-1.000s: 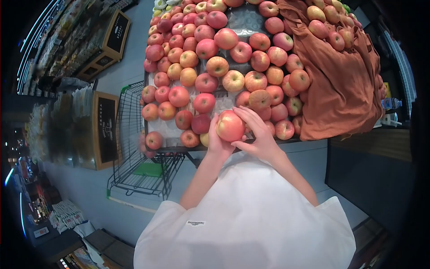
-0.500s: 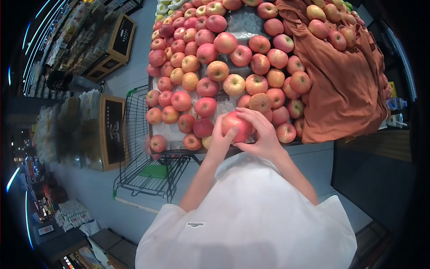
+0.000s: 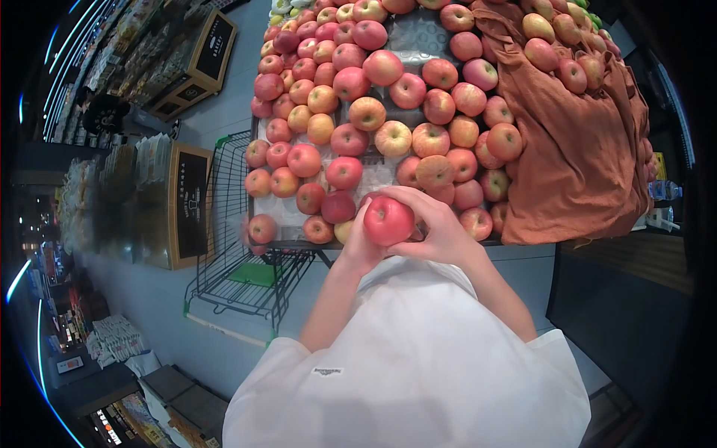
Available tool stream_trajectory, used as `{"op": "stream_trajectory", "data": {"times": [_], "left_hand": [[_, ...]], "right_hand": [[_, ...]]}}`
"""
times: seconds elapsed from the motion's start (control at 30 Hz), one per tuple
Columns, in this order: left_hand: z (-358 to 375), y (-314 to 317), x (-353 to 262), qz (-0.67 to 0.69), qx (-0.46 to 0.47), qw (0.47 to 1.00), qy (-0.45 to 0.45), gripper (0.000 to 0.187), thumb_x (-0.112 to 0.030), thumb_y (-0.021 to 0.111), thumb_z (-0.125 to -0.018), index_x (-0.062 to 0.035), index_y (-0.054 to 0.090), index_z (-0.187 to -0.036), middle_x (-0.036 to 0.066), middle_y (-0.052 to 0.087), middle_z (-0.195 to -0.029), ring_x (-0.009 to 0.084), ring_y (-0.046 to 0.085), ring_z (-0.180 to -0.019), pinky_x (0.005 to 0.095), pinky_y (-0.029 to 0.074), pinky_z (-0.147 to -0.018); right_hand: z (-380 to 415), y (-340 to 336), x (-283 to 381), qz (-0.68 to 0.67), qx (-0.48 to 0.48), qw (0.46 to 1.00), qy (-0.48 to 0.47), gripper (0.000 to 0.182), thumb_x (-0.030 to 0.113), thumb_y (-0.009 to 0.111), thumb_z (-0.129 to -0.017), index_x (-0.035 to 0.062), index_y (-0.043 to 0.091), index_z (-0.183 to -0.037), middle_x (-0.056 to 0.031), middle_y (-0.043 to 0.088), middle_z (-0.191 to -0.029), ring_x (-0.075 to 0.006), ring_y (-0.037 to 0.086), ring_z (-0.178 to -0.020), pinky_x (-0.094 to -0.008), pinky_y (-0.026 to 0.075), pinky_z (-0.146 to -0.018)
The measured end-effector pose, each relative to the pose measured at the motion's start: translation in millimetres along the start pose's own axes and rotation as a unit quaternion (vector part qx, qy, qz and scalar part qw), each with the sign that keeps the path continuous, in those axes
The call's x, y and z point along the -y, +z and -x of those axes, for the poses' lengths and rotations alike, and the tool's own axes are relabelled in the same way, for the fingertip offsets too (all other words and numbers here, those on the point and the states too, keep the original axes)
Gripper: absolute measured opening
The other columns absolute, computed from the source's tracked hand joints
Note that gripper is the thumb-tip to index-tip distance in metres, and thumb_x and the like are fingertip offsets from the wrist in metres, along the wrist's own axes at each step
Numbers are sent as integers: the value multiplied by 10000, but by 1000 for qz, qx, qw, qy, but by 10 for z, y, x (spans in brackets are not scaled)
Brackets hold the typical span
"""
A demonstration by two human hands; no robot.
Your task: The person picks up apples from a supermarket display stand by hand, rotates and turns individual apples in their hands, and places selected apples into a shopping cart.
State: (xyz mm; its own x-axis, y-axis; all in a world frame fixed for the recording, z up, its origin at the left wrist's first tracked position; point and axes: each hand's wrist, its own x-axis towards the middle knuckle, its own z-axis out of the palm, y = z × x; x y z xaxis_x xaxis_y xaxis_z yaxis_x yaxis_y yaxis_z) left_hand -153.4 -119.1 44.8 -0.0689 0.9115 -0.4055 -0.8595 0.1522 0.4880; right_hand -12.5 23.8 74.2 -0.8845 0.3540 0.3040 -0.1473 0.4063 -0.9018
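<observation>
A red apple (image 3: 388, 222) sits between my two hands, its stem hollow facing up toward me. My left hand (image 3: 360, 245) is curved against its left side. On the other side, my right hand (image 3: 435, 226) wraps it with fingers over the far edge and the thumb along the near edge. The held apple is just in front of my white shirt, at the near edge of the apple display. Many loose red and yellow apples lie beyond it, such as a yellowish apple (image 3: 393, 139) and a dark red apple (image 3: 338, 207).
A brown-orange cloth (image 3: 575, 164) drapes over the display's right side, with more apples on top. To the left stands a wire shopping cart (image 3: 246, 287) with a green panel. Wooden bakery stands (image 3: 190, 213) line the aisle behind it. A plastic bottle (image 3: 665, 190) is at far right.
The apple has turned in my hands, so its stem hollow now faces me. My left fingers have slid lower along its side. The view has shifted slightly.
</observation>
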Motion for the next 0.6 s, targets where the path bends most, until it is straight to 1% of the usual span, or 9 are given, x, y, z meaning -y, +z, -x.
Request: {"op": "stream_trajectory", "data": {"times": [0.1,0.2,0.27,0.3,0.33,0.37,0.4,0.57,0.6], "left_hand": [[31,120,30,-73,-171,982,35,596,-543,345,-1138,-83,457,-1500,133,620,-1368,309,690,-1180,429,619,-940],[54,89,142,-165,-111,973,116,547,-447,505,-1120,-59,440,-1500,122,565,-1411,263,626,-1269,395,569,-1017],[17,126,207,-278,-96,932,210,550,-383,596,-1090,-46,435,-1494,121,527,-1429,237,569,-1322,375,524,-1071],[-2,154,250,-333,-88,904,253,560,-351,642,-1075,-40,432,-1491,120,508,-1437,224,541,-1348,364,501,-1098],[-22,209,286,-284,-98,920,252,574,-331,672,-1060,-38,426,-1488,128,493,-1434,214,507,-1365,363,459,-1148],[-45,211,332,-253,-99,930,248,574,-339,666,-1064,-40,420,-1488,128,494,-1433,213,513,-1358,360,469,-1136],[-69,201,374,-222,-99,939,244,574,-347,659,-1068,-41,414,-1487,127,496,-1433,212,519,-1350,358,478,-1125],[-50,164,429,-113,-84,968,210,589,-424,630,-1084,-62,393,-1484,108,515,-1427,197,576,-1308,342,532,-1061],[-34,136,410,-123,-74,970,198,620,-466,602,-1085,-65,384,-1504,122,520,-1444,230,593,-1309,385,543,-1063]], "right_hand": [[71,36,-97,-3,-22,999,44,832,201,953,-701,37,598,-1435,-167,675,-1385,-318,691,-1246,-410,588,-1017],[145,59,-167,-13,-67,994,84,780,227,981,-689,29,627,-1355,-138,719,-1299,-273,727,-1175,-373,609,-955],[179,91,-146,-38,-105,985,132,752,260,1011,-684,18,629,-1285,-115,755,-1199,-225,752,-1107,-340,613,-923],[203,118,-164,-58,-123,982,134,765,260,1012,-685,13,621,-1293,-120,751,-1210,-218,747,-1118,-342,613,-924],[219,146,-208,-77,-142,978,134,777,260,1013,-685,9,612,-1302,-124,747,-1222,-212,741,-1130,-344,614,-925],[230,161,-234,-96,-161,973,135,790,260,1014,-686,5,604,-1310,-129,743,-1233,-205,736,-1141,-345,615,-925],[233,138,-234,-84,-153,976,129,818,235,1016,-689,0,582,-1342,-144,716,-1310,-219,712,-1199,-351,606,-973],[245,14,-267,-172,-101,976,89,768,158,982,-752,10,559,-1376,-172,649,-1436,-231,646,-1314,-370,534,-1116],[258,4,-284,-194,-82,974,85,773,144,974,-765,15,545,-1395,-177,633,-1463,-232,626,-1344,-374,515,-1146]]}}
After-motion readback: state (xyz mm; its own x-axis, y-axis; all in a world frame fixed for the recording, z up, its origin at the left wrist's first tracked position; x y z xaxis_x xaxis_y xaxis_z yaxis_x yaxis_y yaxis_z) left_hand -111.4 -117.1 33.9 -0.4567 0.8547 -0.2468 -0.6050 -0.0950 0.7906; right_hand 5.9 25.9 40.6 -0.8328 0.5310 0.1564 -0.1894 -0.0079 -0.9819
